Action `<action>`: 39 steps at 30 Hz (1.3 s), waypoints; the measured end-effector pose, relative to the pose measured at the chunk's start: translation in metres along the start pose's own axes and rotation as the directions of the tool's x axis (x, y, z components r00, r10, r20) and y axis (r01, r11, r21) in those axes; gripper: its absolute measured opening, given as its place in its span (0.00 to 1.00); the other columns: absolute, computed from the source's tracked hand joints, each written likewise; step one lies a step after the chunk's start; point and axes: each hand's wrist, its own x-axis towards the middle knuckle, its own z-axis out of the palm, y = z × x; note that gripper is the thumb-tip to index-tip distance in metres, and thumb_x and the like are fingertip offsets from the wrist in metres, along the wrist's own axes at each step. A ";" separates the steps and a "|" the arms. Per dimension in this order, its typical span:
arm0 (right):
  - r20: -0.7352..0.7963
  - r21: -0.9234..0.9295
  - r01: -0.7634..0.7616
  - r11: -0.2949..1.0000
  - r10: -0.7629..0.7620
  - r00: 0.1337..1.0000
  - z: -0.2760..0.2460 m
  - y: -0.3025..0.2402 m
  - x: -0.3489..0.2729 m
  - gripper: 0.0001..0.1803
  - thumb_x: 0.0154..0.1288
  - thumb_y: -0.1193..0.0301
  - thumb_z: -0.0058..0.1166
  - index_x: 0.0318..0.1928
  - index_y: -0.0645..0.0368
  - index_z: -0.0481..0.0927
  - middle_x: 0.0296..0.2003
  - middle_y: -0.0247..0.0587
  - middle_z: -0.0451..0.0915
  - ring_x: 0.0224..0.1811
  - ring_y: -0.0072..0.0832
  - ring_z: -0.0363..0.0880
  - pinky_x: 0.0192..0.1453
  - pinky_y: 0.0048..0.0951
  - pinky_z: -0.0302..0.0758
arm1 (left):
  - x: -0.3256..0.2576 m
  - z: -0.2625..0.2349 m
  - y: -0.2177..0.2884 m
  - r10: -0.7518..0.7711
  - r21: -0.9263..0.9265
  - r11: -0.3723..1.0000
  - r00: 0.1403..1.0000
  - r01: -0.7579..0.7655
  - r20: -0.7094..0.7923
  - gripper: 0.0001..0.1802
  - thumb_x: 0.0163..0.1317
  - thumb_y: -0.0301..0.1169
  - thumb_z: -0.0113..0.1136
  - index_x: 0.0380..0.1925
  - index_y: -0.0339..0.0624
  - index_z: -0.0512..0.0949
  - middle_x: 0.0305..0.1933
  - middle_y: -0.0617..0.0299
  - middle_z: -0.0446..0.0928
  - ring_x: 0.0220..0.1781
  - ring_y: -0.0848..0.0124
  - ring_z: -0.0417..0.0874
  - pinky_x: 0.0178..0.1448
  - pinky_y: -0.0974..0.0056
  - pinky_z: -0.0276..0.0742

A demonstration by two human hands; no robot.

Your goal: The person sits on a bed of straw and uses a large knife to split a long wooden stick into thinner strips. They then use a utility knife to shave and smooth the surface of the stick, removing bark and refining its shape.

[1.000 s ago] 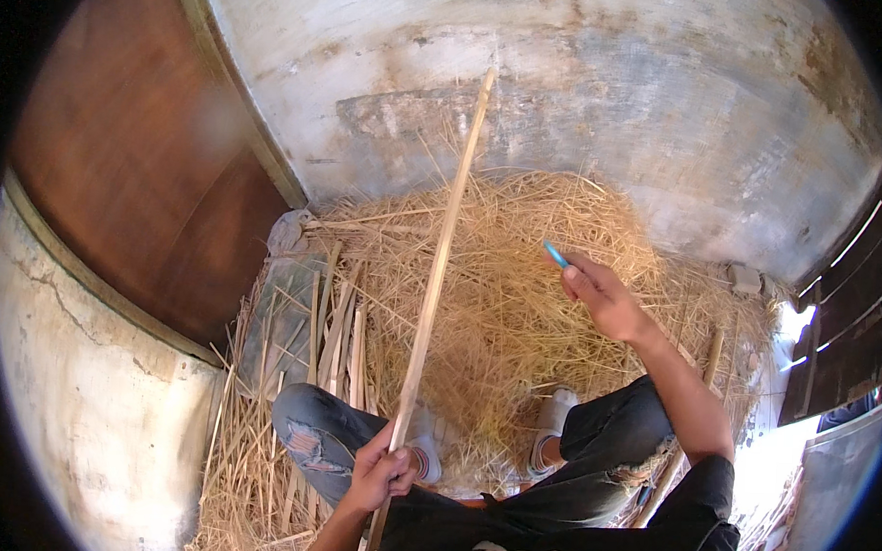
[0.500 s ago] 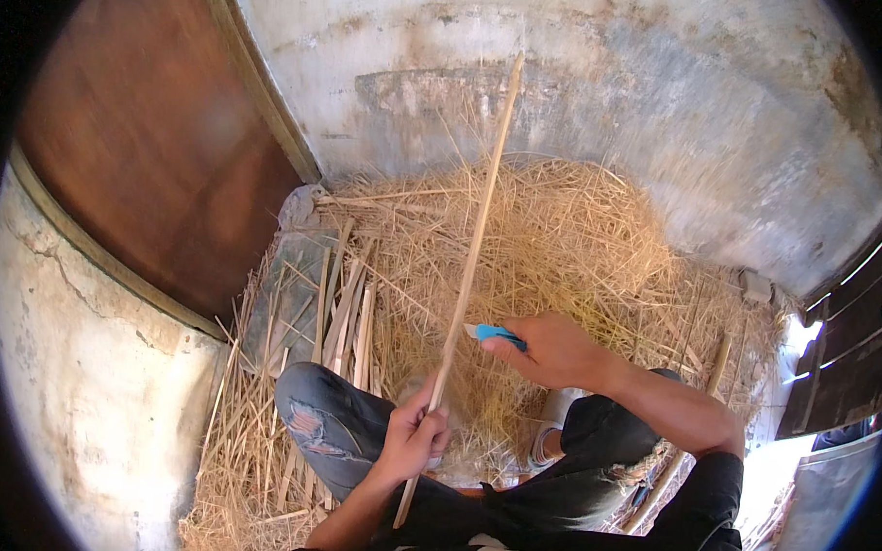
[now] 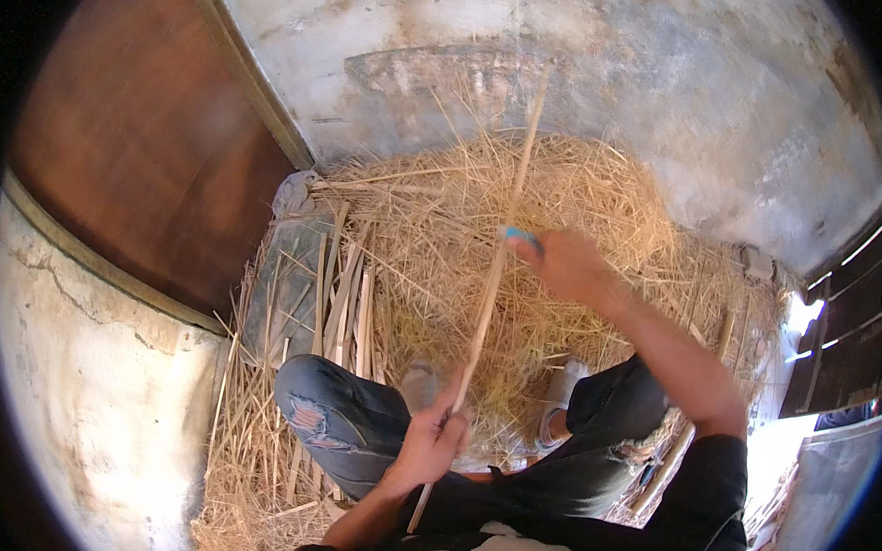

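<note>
Weathered, stained walls (image 3: 661, 108) enclose a corner, with a brown panel (image 3: 144, 158) in a wooden frame at the far left and dark boards (image 3: 837, 338) at the right. Loose straw (image 3: 599, 203) covers the floor and heaps up against the far wall. Over it, between the person's 2 knees, a long pale strip (image 3: 485, 316) slants from the near middle toward the far side, leaning slightly right. The left hand (image 3: 433, 448) is clamped around the strip's near part, leaving a short end sticking out below the fist. The right hand (image 3: 568, 265), well apart from the left and farther away, is closed on a small blue tool (image 3: 523, 240) whose tip meets the strip in this view; motion blur hides whether they touch. On the left, several narrow slats (image 3: 364, 317) lie beside a grey slab (image 3: 300, 280). Ripped dark jeans (image 3: 344, 418) cover both bent legs, and 2 light shoes (image 3: 560, 391) rest in the straw.
</note>
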 end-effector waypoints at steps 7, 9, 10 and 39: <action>0.022 -0.071 -0.143 0.987 0.145 0.989 -0.013 0.020 0.015 0.26 0.79 0.53 0.39 0.41 0.64 0.82 0.33 0.59 0.82 0.36 0.54 0.82 0.42 0.50 0.80 | -0.016 -0.027 -0.011 -0.030 0.065 0.998 0.997 0.025 0.074 0.35 0.73 0.24 0.49 0.78 0.48 0.53 0.24 0.69 0.68 0.24 0.80 0.69 0.29 0.70 0.71; -0.167 -0.143 -0.237 0.961 0.212 0.963 -0.007 0.080 0.030 0.21 0.78 0.60 0.39 0.49 0.62 0.80 0.32 0.60 0.82 0.35 0.53 0.82 0.41 0.51 0.79 | -0.044 -0.039 -0.018 -0.051 0.130 0.991 0.987 0.031 0.154 0.36 0.72 0.24 0.51 0.78 0.46 0.54 0.24 0.69 0.68 0.24 0.79 0.70 0.30 0.69 0.72; -0.298 -0.180 -0.291 0.940 0.230 0.927 -0.023 0.131 0.035 0.19 0.77 0.64 0.40 0.56 0.61 0.79 0.31 0.61 0.81 0.33 0.52 0.82 0.39 0.52 0.78 | -0.068 -0.047 -0.023 -0.058 0.226 0.974 0.975 0.009 0.215 0.36 0.71 0.24 0.52 0.78 0.45 0.54 0.24 0.68 0.68 0.24 0.78 0.70 0.31 0.68 0.72; -0.003 0.190 0.333 0.924 -0.338 0.941 -0.010 -0.082 -0.043 0.29 0.72 0.43 0.49 0.28 0.57 0.80 0.15 0.52 0.76 0.19 0.53 0.79 0.25 0.50 0.75 | -0.003 -0.035 0.014 0.016 -0.472 0.881 0.994 0.039 0.112 0.28 0.81 0.36 0.39 0.77 0.51 0.50 0.22 0.70 0.54 0.14 0.79 0.55 0.18 0.72 0.53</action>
